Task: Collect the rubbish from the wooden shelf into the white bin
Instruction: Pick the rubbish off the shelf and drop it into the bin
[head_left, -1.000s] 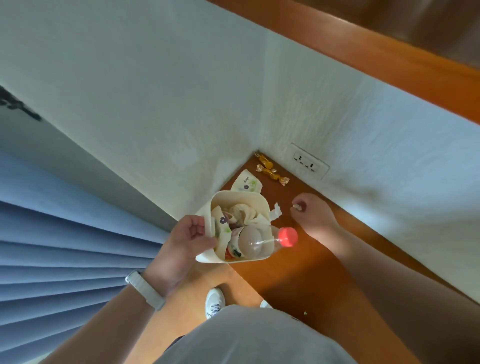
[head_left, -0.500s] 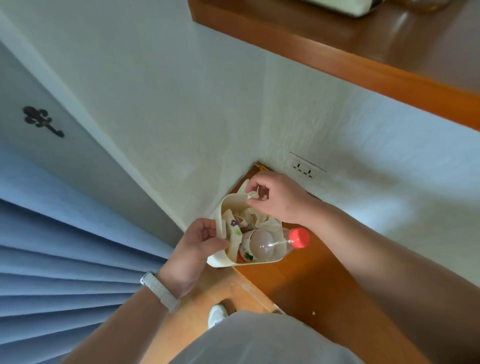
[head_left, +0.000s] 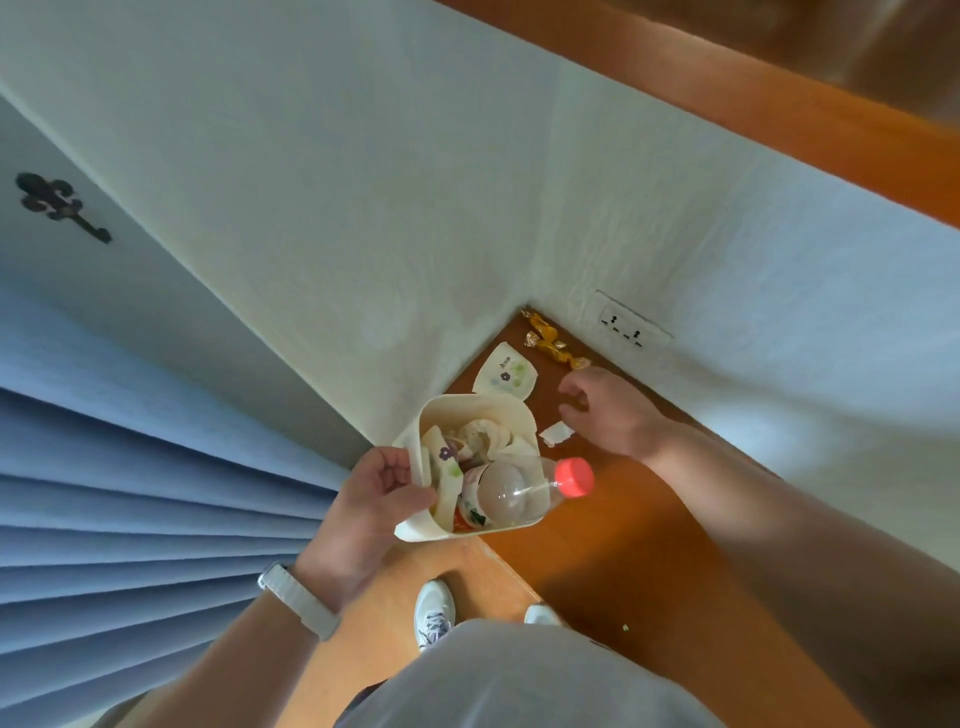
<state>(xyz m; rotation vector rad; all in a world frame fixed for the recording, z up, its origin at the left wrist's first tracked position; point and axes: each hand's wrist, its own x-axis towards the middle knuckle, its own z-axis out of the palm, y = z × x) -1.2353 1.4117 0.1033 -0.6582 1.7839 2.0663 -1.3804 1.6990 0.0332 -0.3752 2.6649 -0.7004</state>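
Leaning bottle (head_left: 511, 493), cap (head_left: 574, 477) seemingly rightward.

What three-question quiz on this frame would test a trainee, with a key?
1. True or false: the right hand is holding a piece of rubbish.
2. Which hand holds the white bin?
3. Which of these lies on the wooden shelf, not in the bin? A) red-capped bottle B) gold sweet wrappers C) crumpled tissue

Key: 1 false, it is open and empty; 2 the left hand, at the rim; 3 B.
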